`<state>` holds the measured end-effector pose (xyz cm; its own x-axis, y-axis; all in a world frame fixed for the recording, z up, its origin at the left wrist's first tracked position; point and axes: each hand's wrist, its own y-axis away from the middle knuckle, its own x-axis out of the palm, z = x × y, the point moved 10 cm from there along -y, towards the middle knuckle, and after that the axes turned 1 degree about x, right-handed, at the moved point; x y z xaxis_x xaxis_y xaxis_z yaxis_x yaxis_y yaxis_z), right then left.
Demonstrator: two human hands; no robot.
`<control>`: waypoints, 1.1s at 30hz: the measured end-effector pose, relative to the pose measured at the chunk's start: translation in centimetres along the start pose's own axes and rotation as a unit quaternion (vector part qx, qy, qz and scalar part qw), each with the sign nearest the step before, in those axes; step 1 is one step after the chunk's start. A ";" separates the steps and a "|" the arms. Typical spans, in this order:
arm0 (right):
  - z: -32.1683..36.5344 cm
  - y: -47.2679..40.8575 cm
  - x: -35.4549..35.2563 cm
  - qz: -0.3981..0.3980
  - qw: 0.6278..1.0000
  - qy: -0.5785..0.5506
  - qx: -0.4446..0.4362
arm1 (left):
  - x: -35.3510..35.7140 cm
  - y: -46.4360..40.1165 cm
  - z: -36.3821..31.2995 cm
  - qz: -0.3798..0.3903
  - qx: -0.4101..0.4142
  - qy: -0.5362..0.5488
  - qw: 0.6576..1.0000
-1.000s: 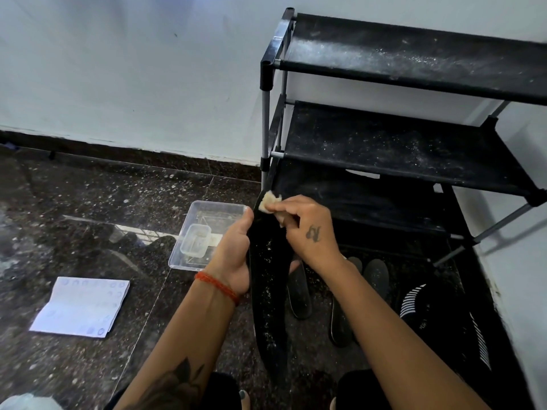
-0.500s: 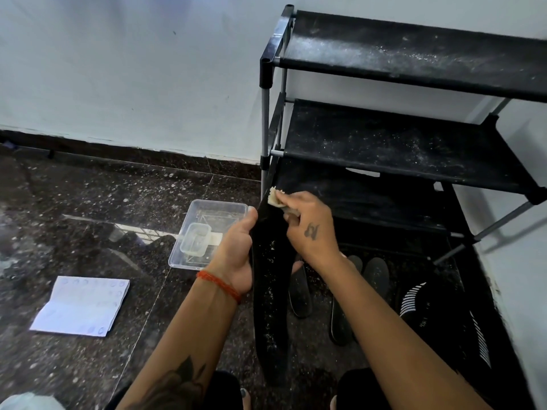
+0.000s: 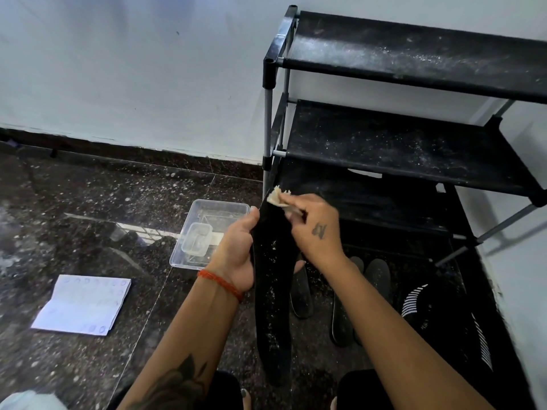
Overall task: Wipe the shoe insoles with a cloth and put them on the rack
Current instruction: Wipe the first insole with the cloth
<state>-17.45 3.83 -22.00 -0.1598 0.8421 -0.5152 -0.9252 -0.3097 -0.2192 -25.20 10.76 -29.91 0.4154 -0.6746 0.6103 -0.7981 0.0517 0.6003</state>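
Two hands work one dusty black insole [image 3: 270, 285] held upright before the rack [image 3: 408, 143]: the left hand [image 3: 236, 253] grips its left edge, fingers hidden behind it, while the right hand [image 3: 315, 229] pinches a pale cloth [image 3: 276, 198] against its far tip. More insoles [image 3: 300, 291] lie on the floor [image 3: 88, 202] behind, partly covered by the right forearm, and the rack's right end is cut off.

Pale wall [image 3: 133, 69] from 9 to 12 o'clock, dark skirting [image 3: 118, 149] below, speckled dark stone floor [image 3: 88, 220] at 8 o'clock
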 end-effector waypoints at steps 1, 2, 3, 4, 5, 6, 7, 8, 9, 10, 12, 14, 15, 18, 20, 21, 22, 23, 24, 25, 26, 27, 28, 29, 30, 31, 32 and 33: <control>0.7 0.3 0.8 0.017 1.000 -0.002 -0.020 | 0.1 0.0 0.0 0.000 0.003 0.003 1.000; 1.4 0.6 1.4 0.034 0.998 -0.006 -0.047 | 0.0 0.0 -0.1 -0.001 0.006 0.005 1.000; 2.2 0.9 1.7 0.055 0.996 -0.013 -0.071 | -0.1 0.0 -0.3 -0.003 0.011 0.004 1.000; 2.4 1.0 1.9 0.080 0.993 -0.020 -0.085 | -0.2 -0.1 -0.4 -0.004 0.016 0.005 1.000; 2.3 0.9 1.9 0.105 0.990 -0.023 -0.087 | -0.3 -0.1 -0.5 -0.002 0.019 0.011 1.000; 1.9 0.7 1.8 0.126 0.989 -0.021 -0.080 | -0.4 -0.2 -0.6 -0.001 0.020 0.016 1.000; 1.4 0.5 1.5 0.135 0.988 -0.008 -0.070 | -0.5 -0.3 -0.7 0.000 0.019 0.015 1.000; 0.8 0.3 0.9 0.124 0.990 0.013 -0.062 | -0.6 -0.3 -0.6 -0.001 0.015 0.010 1.000; 0.4 0.0 0.0 0.090 0.993 0.041 -0.059 | -0.7 -0.3 -0.6 -0.004 0.009 0.007 1.000; 0.0 -0.2 -1.0 0.038 0.996 0.063 -0.052 | -0.8 -0.2 -0.5 -0.008 0.004 0.008 1.000; -0.5 -0.4 -3.0 -0.060 0.996 0.056 -0.022 | -0.6 0.1 -0.6 -0.011 0.001 0.010 1.000; -0.9 -0.5 -3.1 -0.076 0.997 0.025 0.006 | -0.3 0.2 -0.4 -0.009 -0.003 0.008 1.000; -1.1 -0.5 -2.3 -0.055 0.998 0.017 0.021 | -0.2 0.3 -0.2 -0.007 -0.007 0.005 1.000; -1.0 -0.1 0.3 0.013 0.999 0.011 0.036 | 0.0 0.2 0.4 0.001 -0.021 0.000 1.000; 0.3 0.2 1.0 0.035 0.999 -0.010 0.000 | -0.1 0.1 0.4 0.002 -0.021 0.004 1.000; 0.9 0.2 1.2 0.055 0.998 -0.025 -0.021 | -0.2 0.0 0.3 0.001 -0.018 0.009 1.000; 1.3 0.3 1.3 0.081 0.995 -0.035 -0.036 | -0.2 0.0 0.2 0.001 -0.015 0.011 1.000; 1.4 0.4 1.3 0.104 0.993 -0.037 -0.038 | -0.2 0.1 0.0 0.002 -0.011 0.010 1.000; 1.1 0.3 1.0 0.115 0.993 -0.028 -0.027 | -0.2 0.2 -0.2 0.001 -0.006 0.007 1.000; 0.5 0.2 0.5 0.112 0.994 -0.014 -0.009 | -0.3 0.2 -0.4 -0.001 -0.001 0.004 1.000; -0.3 0.0 -0.3 0.089 0.996 0.007 0.011 | -0.3 0.2 -0.5 -0.003 0.001 0.005 1.000; -0.9 -0.3 -1.2 0.046 0.998 0.037 0.021 | -0.4 0.2 -0.6 -0.005 0.002 0.008 1.000; -1.2 -0.5 -2.3 -0.006 0.998 0.060 0.023 | -0.5 0.2 -0.7 -0.008 0.001 0.011 1.000; -1.4 -0.6 -3.1 -0.051 0.996 0.062 0.023 | -0.5 0.1 -0.7 -0.009 0.000 0.014 1.000; -1.3 -0.6 -3.4 -0.077 0.996 0.045 0.023 | -0.5 0.1 -0.6 -0.011 0.000 0.013 1.000; -1.0 -0.5 -3.1 -0.077 0.997 0.024 0.020 | -0.4 0.1 -0.5 -0.011 -0.001 0.012 1.000; -0.4 -0.4 -2.3 -0.063 0.998 0.012 0.006 | -0.3 0.1 -0.4 -0.010 -0.001 0.010 1.000; 0.3 -0.2 -1.2 -0.039 0.999 0.008 -0.017 | -0.2 0.1 -0.4 -0.008 -0.002 0.010 1.000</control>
<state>-17.22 3.01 -21.05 -0.0812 0.8570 -0.5088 -0.9222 -0.2582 -0.2878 -25.23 11.15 -29.75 0.4366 -0.6610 0.6103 -0.7898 0.0432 0.6119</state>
